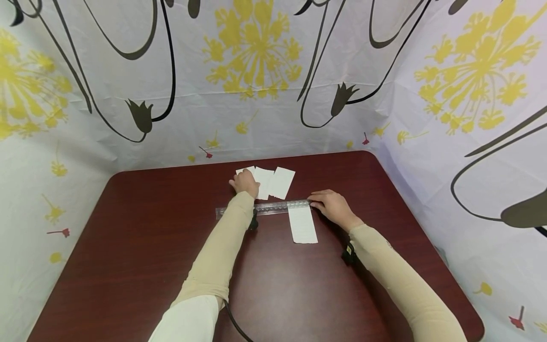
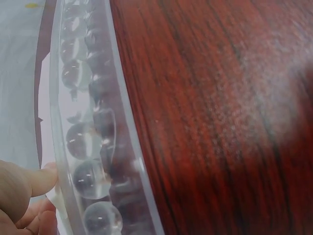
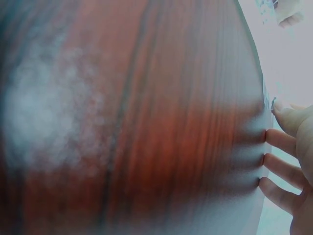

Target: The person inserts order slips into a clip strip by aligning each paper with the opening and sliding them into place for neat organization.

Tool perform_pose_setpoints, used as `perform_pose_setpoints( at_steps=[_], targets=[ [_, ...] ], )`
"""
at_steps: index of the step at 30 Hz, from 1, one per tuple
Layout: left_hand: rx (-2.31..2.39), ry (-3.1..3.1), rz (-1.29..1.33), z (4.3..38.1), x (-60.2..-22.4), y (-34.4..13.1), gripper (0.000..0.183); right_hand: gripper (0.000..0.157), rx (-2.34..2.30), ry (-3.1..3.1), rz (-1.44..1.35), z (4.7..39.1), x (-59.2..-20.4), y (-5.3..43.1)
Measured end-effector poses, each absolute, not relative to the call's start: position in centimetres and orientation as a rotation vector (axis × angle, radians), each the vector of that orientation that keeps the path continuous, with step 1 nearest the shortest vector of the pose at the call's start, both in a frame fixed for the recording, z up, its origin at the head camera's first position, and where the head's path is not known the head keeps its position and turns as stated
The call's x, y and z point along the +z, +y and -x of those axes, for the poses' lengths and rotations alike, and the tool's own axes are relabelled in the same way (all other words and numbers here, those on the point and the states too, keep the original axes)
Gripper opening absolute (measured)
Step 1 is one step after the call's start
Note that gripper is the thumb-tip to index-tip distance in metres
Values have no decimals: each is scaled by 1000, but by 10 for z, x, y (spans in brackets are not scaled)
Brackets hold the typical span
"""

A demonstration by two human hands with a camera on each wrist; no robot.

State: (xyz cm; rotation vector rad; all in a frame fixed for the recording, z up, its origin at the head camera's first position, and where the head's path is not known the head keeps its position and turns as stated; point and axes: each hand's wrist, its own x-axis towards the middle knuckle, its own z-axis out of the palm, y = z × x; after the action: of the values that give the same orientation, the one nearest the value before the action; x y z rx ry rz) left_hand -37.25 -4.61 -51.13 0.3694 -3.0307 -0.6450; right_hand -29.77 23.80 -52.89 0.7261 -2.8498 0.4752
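Note:
A long clear plastic strip with a row of round bumps (image 1: 273, 207) lies across the table. My right hand (image 1: 333, 208) is at its right end, with the thumb and a finger holding that end; its other fingertips touch the tabletop in the right wrist view. A white paper slip (image 1: 303, 227) reaches from under the strip toward me. Behind the strip, my left hand (image 1: 245, 183) pinches the leftmost white slip (image 1: 245, 169) of three overlapping ones. The left wrist view shows the left hand (image 2: 27, 193) at the strip's far side, its grip partly hidden.
A dark red wooden table (image 1: 149, 247) with rounded corners fills the work area. Behind it and at both sides hangs a white cloth with flower patterns (image 1: 256, 128). A black cable (image 1: 235, 323) runs beside the left sleeve, and dark wrist cameras sit under both wrists.

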Motion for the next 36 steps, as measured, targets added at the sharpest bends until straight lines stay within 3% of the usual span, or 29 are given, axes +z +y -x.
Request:
perform_pose_setpoints(
  at_steps=[14, 36],
  targets=[
    [-650, -2992, -335, 369, -508, -50, 19, 27, 468, -2852, -732, 297, -528, 236],
    [-947, -2966, -465, 365, -489, -58, 28, 28, 470, -2809, -753, 293, -526, 236]
  ],
)
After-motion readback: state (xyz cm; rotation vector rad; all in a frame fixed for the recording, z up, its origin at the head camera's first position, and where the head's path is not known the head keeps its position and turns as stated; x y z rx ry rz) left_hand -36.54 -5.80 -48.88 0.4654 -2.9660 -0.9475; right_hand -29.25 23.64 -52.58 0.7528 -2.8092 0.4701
